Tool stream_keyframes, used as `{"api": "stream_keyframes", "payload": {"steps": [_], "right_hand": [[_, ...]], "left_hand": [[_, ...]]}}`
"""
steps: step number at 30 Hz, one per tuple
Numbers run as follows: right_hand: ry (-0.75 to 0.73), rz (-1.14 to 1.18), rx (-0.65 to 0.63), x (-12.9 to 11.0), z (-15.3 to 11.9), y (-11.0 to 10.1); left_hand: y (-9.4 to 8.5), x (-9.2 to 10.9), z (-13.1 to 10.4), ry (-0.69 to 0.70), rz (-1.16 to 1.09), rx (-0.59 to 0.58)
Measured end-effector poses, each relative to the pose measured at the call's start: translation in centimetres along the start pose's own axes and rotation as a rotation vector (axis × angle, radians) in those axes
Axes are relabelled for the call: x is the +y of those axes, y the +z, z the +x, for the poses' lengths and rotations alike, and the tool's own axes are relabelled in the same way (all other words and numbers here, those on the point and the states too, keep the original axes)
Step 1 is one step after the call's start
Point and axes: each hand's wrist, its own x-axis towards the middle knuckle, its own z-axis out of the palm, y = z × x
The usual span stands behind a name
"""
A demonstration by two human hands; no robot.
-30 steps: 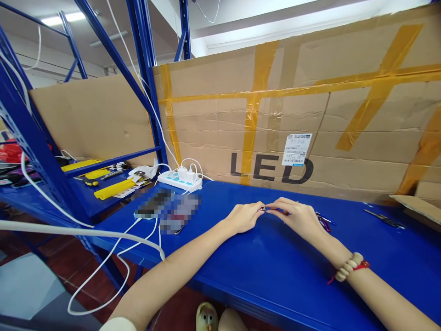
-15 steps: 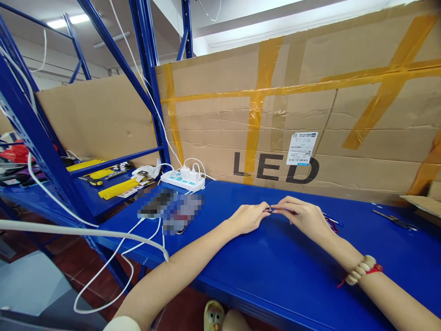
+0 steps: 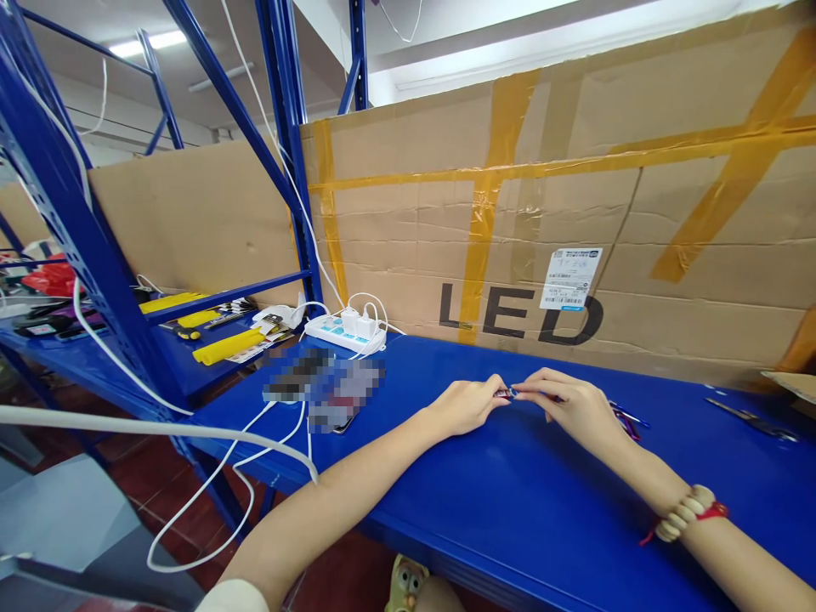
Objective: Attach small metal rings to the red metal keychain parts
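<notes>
Over the middle of the blue tabletop (image 3: 484,501), my left hand (image 3: 468,404) is closed in a pinch on a small, narrow red, white and blue piece (image 3: 507,393). It is too small for me to tell its kind. My right hand (image 3: 570,408) meets it from the other side, thumb and fingertips pressed together at its right end. A beaded bracelet (image 3: 685,514) with a red string circles my right wrist. Behind that hand lie several thin blue and dark red pieces (image 3: 628,416), partly hidden by it.
A cardboard sheet (image 3: 395,229) marked LED stands along the back. Scissors (image 3: 752,418) lie at the right. To the left are a white power strip (image 3: 344,333), two blurred phone-like objects (image 3: 348,395), looping white cables (image 3: 239,455) and a blue rack post (image 3: 121,255).
The whole view has shifted slightly, so things sit a little further right. More of the small piece shows between my fingertips; both hands remain pinched at it.
</notes>
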Motion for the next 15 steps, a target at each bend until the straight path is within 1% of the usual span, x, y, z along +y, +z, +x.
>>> {"api": "stream_keyframes", "payload": {"steps": [15], "right_hand": [[0.042,0.026,-0.04,-0.27,-0.03,-0.23]], "left_hand": [[0.04,-0.07,-0.07,0.011,-0.021,-0.002]]}}
